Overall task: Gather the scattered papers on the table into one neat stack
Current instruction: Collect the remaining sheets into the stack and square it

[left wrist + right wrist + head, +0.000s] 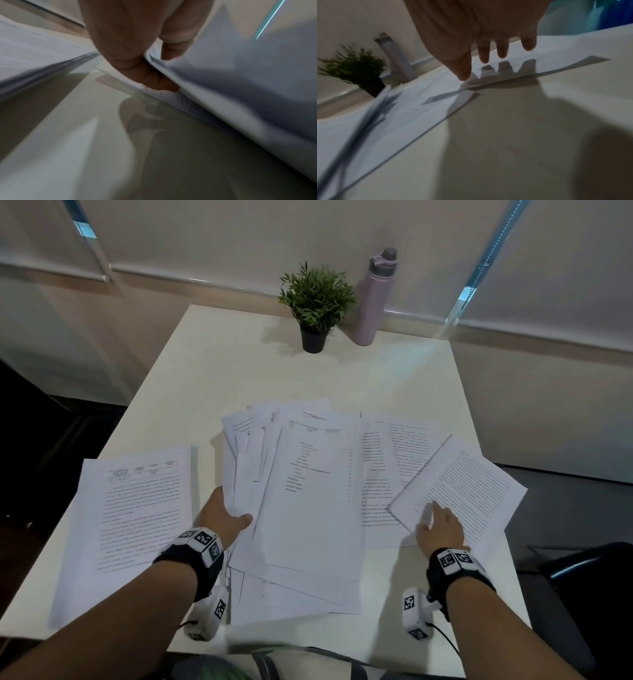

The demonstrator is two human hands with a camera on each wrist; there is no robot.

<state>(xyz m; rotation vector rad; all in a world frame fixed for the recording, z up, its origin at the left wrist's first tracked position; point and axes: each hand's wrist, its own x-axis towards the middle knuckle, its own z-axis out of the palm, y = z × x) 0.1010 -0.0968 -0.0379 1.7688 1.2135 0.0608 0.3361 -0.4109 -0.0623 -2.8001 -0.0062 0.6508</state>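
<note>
A loose pile of printed papers (308, 501) lies fanned across the middle of the white table (239, 364). My left hand (224, 517) grips the pile's left edge, thumb on top and fingers beneath; the left wrist view shows the sheets (223, 75) pinched between thumb and fingers and lifted off the table. More sheets (137, 508) lie flat at the left. At the right a tilted sheet (462, 487) overlaps other pages (387, 460). My right hand (440, 525) hovers with straight, spread fingers (484, 54) just over that sheet's (547, 58) near corner.
A small potted plant (317, 302) and a lilac water bottle (375, 296) stand at the table's far edge. A dark chair (582, 577) is at the right. The tilted right sheet hangs over the table's right edge.
</note>
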